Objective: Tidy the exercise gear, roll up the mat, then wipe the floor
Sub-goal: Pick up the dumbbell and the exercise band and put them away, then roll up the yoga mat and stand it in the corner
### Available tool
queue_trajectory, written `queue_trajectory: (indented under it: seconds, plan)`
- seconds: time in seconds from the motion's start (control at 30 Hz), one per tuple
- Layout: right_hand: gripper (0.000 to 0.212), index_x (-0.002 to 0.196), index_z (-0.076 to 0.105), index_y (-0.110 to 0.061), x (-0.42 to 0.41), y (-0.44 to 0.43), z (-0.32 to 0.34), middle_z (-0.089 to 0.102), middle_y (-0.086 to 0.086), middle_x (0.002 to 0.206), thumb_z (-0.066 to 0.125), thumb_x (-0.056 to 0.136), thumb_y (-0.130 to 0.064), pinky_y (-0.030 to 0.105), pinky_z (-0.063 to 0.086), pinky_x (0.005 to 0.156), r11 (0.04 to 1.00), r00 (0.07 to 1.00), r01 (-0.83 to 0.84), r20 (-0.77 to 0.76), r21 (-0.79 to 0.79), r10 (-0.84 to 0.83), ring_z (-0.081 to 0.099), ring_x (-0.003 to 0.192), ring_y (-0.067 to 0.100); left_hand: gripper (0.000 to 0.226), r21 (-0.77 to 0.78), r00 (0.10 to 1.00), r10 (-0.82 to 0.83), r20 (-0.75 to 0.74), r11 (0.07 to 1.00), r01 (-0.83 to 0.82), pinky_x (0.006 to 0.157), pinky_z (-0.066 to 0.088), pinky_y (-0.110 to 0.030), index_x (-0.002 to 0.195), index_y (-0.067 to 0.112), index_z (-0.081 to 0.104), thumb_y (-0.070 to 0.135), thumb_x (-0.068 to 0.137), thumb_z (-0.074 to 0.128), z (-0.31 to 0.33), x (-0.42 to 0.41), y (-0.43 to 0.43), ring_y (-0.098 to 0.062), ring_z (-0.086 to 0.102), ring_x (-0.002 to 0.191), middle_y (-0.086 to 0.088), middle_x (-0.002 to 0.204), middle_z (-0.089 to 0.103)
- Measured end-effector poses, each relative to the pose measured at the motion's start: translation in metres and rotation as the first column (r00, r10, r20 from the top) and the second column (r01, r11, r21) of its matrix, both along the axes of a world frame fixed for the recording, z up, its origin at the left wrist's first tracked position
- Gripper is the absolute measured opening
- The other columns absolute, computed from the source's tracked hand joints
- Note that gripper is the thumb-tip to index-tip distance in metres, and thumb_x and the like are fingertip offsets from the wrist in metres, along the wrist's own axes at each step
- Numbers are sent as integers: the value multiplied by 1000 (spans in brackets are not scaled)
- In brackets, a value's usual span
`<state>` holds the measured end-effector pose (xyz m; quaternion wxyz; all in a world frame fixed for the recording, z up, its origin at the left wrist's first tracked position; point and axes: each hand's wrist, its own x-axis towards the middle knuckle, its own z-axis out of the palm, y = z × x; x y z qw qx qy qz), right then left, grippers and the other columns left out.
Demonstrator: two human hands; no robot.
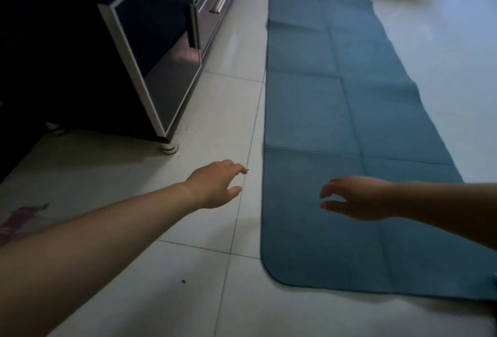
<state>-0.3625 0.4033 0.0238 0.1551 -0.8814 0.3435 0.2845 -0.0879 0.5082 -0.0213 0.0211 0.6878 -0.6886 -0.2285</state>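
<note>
In the head view, you are looking down at a pale tiled floor (228,110) with a blue mat (336,121) lying flat and fully unrolled, running away from you on the right. Your left hand (215,186) is reaching forward over bare tile just beside the mat's left edge, fingers loosely spread and holding nothing. Your right hand (357,198) is hovering over the near part of the mat, fingers gently curved and thumb apart from them, also holding nothing; whether it is touching the mat is unclear. Judging by this, the rolling is not yet begun, and you are likely lining up to take the near end. No gear is lying on the mat, so that step looks mostly done, though a purple strap (16,222) is lying on the floor at the far left, partly cut off by the frame. Wiping is left: a dark speck (183,281) is showing on the tile near you. A dark cabinet (150,48) is standing on the left, doors closed, so its contents are hidden.
</note>
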Motion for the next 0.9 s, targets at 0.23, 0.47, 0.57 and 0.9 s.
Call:
queue_trajectory:
  seconds: [0.23, 0.47, 0.57, 0.9]
  plan:
    - [49, 128, 47, -25, -57, -4, -44, 49, -3, 131, 39, 91, -57, 30, 40, 98, 993, 998, -44, 43, 105, 40, 49, 119, 19, 42, 219, 951, -216, 223, 961, 167, 95, 46, -37, 135, 28, 39, 39, 95, 45, 3, -56, -13, -19, 45, 122, 3, 140, 43]
    - [53, 131, 46, -18, -76, -40, -94, 46, 5, 135, 44, 91, -53, 35, 39, 101, 989, 982, -44, 191, 141, 17, 45, 124, 25, 43, 292, 939, -196, 281, 950, 111, 95, 47, -39, 135, 25, 41, 39, 94, 46, -8, -110, -48, -20, 47, 120, 1, 137, 46]
    - [58, 135, 41, -17, -87, -57, -115, 35, 6, 144, 46, 91, -53, 40, 37, 104, 993, 977, -25, 212, 112, 1, 37, 130, 27, 43, 298, 963, -118, 244, 954, 42, 96, 45, -40, 134, 25, 41, 38, 93, 47, -26, -139, -65, -21, 47, 120, 0, 136, 46]
    - [82, 149, -2, -27, -128, -77, -168, -17, -4, 157, 40, 88, -62, 60, 11, 111, 984, 973, 180, 150, -13, -176, -11, 144, 20, 61, 244, 988, 79, 134, 963, -110, 115, 23, -39, 148, 24, 19, 37, 95, 45, -99, -193, -56, -21, 6, 145, 2, 158, 7]
